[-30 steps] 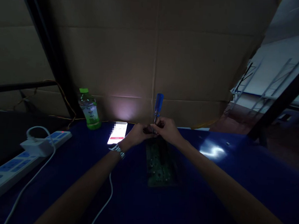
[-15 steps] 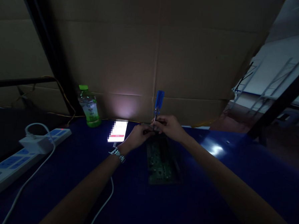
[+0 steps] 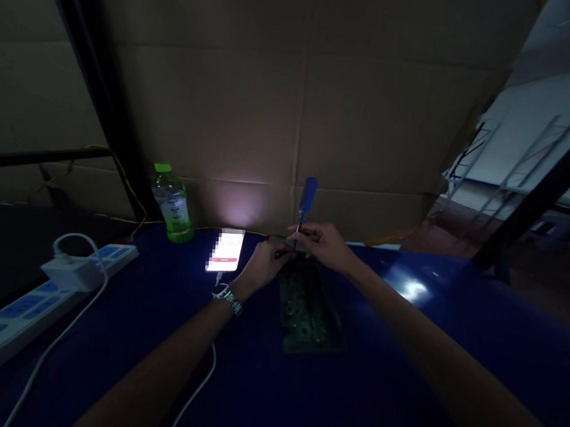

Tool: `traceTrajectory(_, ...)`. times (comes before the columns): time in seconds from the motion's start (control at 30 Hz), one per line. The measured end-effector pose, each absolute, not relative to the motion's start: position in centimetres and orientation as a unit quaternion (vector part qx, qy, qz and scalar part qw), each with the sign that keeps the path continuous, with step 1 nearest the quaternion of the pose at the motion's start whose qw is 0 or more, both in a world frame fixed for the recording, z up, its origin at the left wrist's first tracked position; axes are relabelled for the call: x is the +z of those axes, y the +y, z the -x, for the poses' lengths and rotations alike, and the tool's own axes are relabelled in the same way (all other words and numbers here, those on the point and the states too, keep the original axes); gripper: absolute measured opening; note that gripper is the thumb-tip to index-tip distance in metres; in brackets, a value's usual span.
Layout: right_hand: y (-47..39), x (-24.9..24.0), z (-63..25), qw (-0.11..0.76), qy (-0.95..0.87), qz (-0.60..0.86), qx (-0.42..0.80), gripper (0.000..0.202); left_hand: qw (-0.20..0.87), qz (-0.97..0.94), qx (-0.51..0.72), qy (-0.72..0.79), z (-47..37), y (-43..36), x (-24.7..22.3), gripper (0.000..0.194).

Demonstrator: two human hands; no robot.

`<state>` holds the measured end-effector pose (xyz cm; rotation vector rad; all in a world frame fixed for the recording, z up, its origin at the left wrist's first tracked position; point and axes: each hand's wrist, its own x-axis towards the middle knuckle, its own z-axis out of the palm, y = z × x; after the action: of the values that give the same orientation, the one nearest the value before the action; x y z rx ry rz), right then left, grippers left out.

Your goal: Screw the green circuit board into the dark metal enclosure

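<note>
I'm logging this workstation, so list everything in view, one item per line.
blue-handled screwdriver: 1, blue, upright over the board's far end
green circuit board: 1, green, table centre
lit smartphone: 1, white screen, left of hands
green-capped plastic bottle: 1, green, back left
white power strip: 1, white and blue, far left
blue table: 1, dark blue
cardboard wall: 1, brown, behind
left hand: 1, at the shaft's base
right hand: 1, gripping the shaft
</note>
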<state>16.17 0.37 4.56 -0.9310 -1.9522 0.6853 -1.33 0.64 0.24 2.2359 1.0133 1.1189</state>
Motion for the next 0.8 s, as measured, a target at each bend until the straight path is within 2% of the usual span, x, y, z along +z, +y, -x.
traceTrajectory(0.1, 0.5, 4.7, -16.2, 0.424, -0.771, 0.388, 0.274, 0.023, 0.220, -0.808, 0.411, 0.361, 1.2, 0.5, 0.2, 0.014)
traceTrajectory(0.33, 1.4, 3.1, -15.1, 0.520, -0.724, 0.423, 0.166, 0.030, 0.221, -0.744, 0.484, 0.405, 0.3, 0.4, -0.6, 0.013)
traceTrajectory(0.43, 1.1, 3.3, -15.2, 0.506, -0.731, 0.425, 0.172, 0.030, 0.226, -0.753, 0.474, 0.396, 0.3, 0.5, -0.7, 0.015)
traceTrajectory(0.5, 0.8, 3.8, -15.5, 0.480, -0.746, 0.402, 0.226, 0.025, 0.231, -0.767, 0.461, 0.382, 0.6, 0.6, -0.6, 0.016)
traceTrajectory(0.63, 0.5, 4.5, -16.1, 0.430, -0.757, 0.359, 0.336, 0.026, 0.223, -0.795, 0.423, 0.373, 1.0, 0.4, -0.1, 0.019)
traceTrajectory(0.8, 1.0, 4.5, -16.0, 0.451, -0.758, 0.381, 0.276, 0.022, 0.247, -0.780, 0.451, 0.356, 0.7, 0.2, 0.0, 0.016)
